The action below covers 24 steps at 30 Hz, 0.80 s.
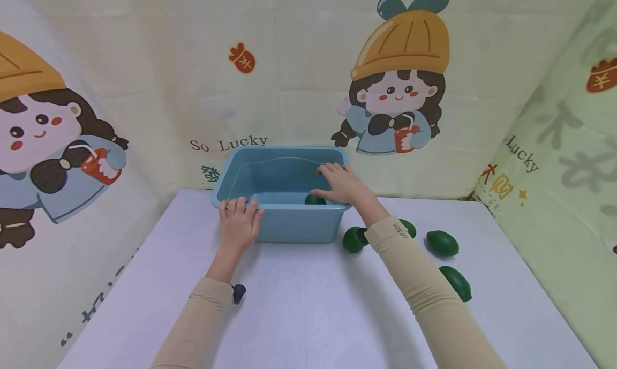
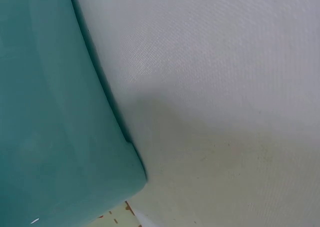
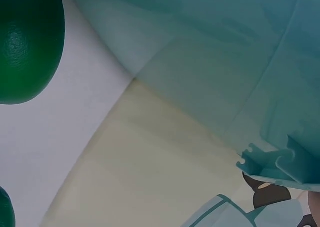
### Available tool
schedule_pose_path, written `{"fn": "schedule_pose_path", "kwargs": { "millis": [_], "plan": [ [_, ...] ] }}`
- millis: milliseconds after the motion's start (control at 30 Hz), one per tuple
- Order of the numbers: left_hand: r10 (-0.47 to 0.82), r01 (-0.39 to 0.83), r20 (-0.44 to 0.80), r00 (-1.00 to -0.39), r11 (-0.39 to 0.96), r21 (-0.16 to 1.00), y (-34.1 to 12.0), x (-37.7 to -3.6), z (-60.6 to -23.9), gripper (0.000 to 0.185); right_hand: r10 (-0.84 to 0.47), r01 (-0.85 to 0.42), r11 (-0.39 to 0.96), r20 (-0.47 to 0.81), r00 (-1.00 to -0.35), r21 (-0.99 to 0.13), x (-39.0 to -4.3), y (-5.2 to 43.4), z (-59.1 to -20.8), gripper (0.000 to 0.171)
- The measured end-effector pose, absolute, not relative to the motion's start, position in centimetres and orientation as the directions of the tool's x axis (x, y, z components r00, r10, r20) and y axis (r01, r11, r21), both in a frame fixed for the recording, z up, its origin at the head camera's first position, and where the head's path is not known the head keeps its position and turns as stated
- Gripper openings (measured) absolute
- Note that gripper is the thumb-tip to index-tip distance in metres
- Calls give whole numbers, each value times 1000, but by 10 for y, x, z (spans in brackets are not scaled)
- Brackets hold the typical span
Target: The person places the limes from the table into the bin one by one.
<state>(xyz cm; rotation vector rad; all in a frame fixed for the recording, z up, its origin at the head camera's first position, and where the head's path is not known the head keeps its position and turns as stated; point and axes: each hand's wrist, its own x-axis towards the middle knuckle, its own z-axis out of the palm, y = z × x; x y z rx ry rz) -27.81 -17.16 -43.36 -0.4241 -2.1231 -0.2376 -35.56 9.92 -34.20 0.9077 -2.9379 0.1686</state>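
A blue plastic bin [image 1: 299, 224] stands at the far side of the table. My left hand [image 1: 238, 224] grips its front rim near the left corner, fingertips over the edge and thumb on the outer side. Over the right end of the bin, my right hand [image 1: 343, 184] reaches across the rim with its fingers spread and loosely bent. Inside the bin, a green lime [image 1: 315, 198] lies just below the right thumb, partly hidden by the front wall. The left wrist view shows the bin's outer wall [image 2: 60, 112] close up.
Outside the bin on the right, a lime [image 1: 353, 240] sits beside my wrist and another lime [image 1: 408, 227] is half hidden by the sleeve. Farther right lie a lime [image 1: 442, 243] and a lime [image 1: 455, 283]. A printed cloth [image 1: 299, 101] hangs behind the table [image 1: 299, 305].
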Motion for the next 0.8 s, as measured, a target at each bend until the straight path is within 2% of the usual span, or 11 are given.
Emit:
{"fn": "schedule_pose_path", "kwargs": {
  "millis": [133,333,600,800],
  "plan": [
    [209,381,822,-529,924,11,-172,-278,-433,47,-556,-565,819,99,-825,-105,-355,100,-342,60],
    [210,374,801,-561,927,19,-172,-277,-432,48,-557,-566,815,99,-825,-129,-355,101,-342,61],
    [207,385,824,-528,923,15,-173,-279,-433,46,-553,-565,813,122,-825,-137,-352,103,-340,60],
    [206,383,814,-544,924,22,-173,-278,-433,46,-544,-560,817,139,-828,-137,-348,106,-338,59]
  ]
}}
